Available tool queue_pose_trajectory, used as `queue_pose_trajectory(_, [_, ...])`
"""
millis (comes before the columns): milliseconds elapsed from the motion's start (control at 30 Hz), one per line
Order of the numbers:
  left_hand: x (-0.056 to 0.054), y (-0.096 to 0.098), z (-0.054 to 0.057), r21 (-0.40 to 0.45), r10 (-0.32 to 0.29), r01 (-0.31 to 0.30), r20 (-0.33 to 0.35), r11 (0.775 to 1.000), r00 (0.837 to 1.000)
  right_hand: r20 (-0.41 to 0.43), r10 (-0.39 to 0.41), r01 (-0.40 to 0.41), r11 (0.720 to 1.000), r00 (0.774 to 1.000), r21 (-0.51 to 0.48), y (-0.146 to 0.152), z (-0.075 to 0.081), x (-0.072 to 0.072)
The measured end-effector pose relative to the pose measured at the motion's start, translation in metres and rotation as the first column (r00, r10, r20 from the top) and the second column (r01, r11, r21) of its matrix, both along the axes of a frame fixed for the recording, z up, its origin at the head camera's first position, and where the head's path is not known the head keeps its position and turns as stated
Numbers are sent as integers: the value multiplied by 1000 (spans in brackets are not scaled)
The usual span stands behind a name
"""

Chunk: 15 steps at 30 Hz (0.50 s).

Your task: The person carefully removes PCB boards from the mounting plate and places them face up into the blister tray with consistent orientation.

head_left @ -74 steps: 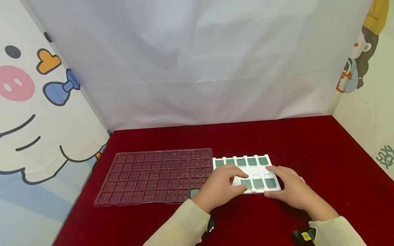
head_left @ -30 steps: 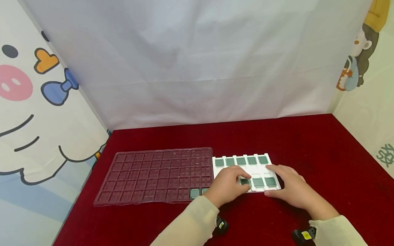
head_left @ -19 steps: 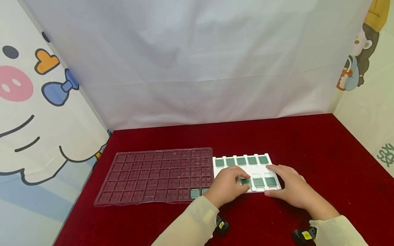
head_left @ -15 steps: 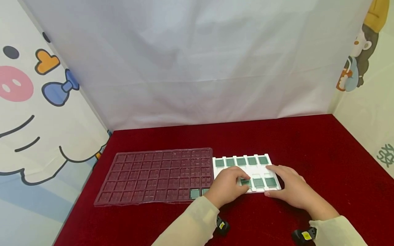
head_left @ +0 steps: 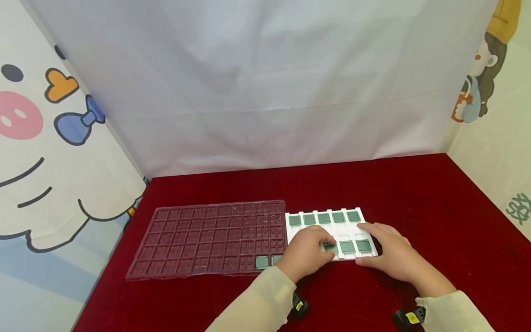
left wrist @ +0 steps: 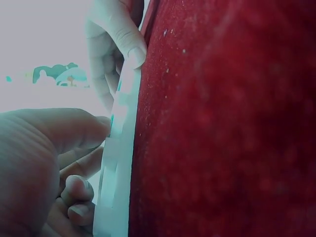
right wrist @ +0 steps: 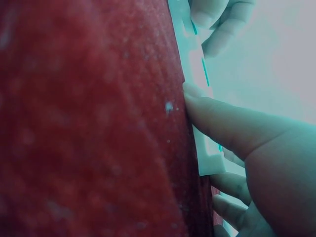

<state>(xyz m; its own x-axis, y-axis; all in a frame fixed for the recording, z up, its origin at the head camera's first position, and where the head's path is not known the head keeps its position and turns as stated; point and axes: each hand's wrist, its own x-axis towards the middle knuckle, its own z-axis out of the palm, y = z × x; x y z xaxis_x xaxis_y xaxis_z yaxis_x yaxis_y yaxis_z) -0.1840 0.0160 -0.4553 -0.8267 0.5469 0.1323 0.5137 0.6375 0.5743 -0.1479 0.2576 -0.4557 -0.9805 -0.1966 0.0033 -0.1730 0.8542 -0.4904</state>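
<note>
A white tray point(head_left: 342, 229) with two rows of square green chips lies on the red cloth. My left hand point(head_left: 304, 251) reaches over its near left part, thumb and index finger at opposite edges of a green chip point(head_left: 330, 248) in the near row. The hand hides the chips to the left of it. My right hand point(head_left: 392, 251) grips the tray's right end, thumb at the near edge and index finger over the top. In the right wrist view that thumb point(right wrist: 207, 111) presses the side of the tray. The left thumb point(left wrist: 91, 131) meets the tray's edge in the left wrist view.
A maroon tray point(head_left: 199, 236) with many small compartments adjoins the white tray on the left. Two green chips point(head_left: 262, 262) sit in its near right corner. A white curtain point(head_left: 265, 92) closes off the back, with printed cloth at both sides.
Since the earliest frame my left hand has shifted slightly right and down onto the chip, uncovering a second chip in the maroon tray. During the last second both hands hardly move.
</note>
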Motion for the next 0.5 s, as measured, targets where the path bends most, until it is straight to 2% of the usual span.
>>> queue_pose_trajectory(500, [0,5,3,-87,32,-33,-16,996,999,10,-1,1,1000,1000,1,1,0,-1])
